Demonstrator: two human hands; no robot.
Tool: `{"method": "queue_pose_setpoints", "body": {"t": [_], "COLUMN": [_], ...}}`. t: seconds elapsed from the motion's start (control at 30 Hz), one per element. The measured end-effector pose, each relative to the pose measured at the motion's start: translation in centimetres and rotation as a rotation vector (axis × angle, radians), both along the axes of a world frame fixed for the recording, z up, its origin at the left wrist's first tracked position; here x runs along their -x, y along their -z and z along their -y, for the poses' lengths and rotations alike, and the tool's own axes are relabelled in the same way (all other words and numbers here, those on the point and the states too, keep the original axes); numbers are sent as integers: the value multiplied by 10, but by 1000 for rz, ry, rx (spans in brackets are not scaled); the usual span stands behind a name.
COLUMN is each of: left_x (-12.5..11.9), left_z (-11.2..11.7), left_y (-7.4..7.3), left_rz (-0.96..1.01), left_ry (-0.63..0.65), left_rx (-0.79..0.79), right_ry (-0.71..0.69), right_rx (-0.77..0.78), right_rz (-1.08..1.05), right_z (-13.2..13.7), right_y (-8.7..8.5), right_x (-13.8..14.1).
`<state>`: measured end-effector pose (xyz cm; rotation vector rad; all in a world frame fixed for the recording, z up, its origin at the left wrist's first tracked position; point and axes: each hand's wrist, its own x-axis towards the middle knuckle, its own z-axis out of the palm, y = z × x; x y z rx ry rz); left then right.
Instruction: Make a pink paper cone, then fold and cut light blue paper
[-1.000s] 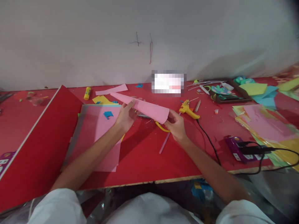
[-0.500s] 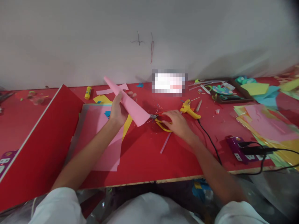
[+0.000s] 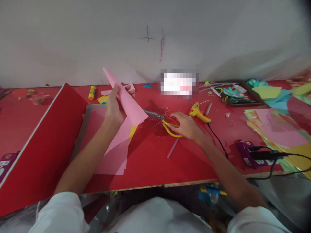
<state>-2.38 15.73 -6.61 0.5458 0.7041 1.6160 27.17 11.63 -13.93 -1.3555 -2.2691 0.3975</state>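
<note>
Wall and table: plain grey wall (image 3: 85, 38) behind a red table (image 3: 150, 161) littered with paper scraps.
Pink cone (image 3: 132, 108): rolled paper, held off the table at a tilt; narrow end up toward the wall, wide end down toward the scissors.
Left hand (image 3: 115, 106): fingers wrapped around the cone near its middle, thumb on the near face, other fingertips showing past the far side.
Right hand (image 3: 186, 124): fingers curled onto the handles of the scissors (image 3: 159, 116); whether any finger passes through a loop cannot be told.
Blades: directed at the wide end, tips close to its rim; contact cannot be confirmed.
Left grip: light, even pressure is advisable; rolled paper would likely crease if pinched.
Right grip: seat the thumb and fingers fully in the loops before working the blades.
Rim control: turn the cone rather than the wrist, and hold the left fingers well back from the blades.
Clearance: the glue gun (image 3: 198, 113) lies near the right hand; avoid brushing its nozzle or dragging its cord (image 3: 218, 139).
Pink sheets (image 3: 114, 163): below the left forearm; guard against sliding them.
</note>
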Motion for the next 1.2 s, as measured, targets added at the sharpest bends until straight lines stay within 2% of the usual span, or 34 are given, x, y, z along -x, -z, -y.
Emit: {"method": "queue_pose_setpoints", "body": {"t": [0.1,0.2,0.23,0.3,0.4,0.53,0.63,0.73,0.8,0.87,0.97,1.13,1.2], "left_x": [6,8,8,5,-2,-8,-11,-23,-38,-53,-71,-79,-80], "left_z": [0,2,3,4,6,4,2,0,1,2,5,9,11], "left_y": [-9,-16,-18,-18,-11,7,25,44,56,66,75,78,78], "left_rz": [42,36,34,37,37,-39,-83,-78,-83,-77,-32,-68,-102], "left_ry": [-14,-18,-12,1,41,74,102,203,302,349,353,381,411], "left_rx": [-15,-33,-47,-75,-68,31,87,153,217,228,179,82,75], "right_ry": [100,162,145,14,-130,-51,21,9,-23,-28,8,-9,-18], "right_rx": [7,110,141,162,147,61,66,188,283,333,388,707,768], "right_rz": [-111,-109,-108,-100,-84,-159,-380,-656,-748,-762,-813,-1055,-1121], "right_z": [7,18,24,34,43,36,25,19,17,15,13,16,19], "right_y": [-5,-13,-16,-23,-31,-23,-8,5,10,14,19,23,21], "right_x": [24,62,76,102,120,102,72,47,39,38,46,65,70]}}
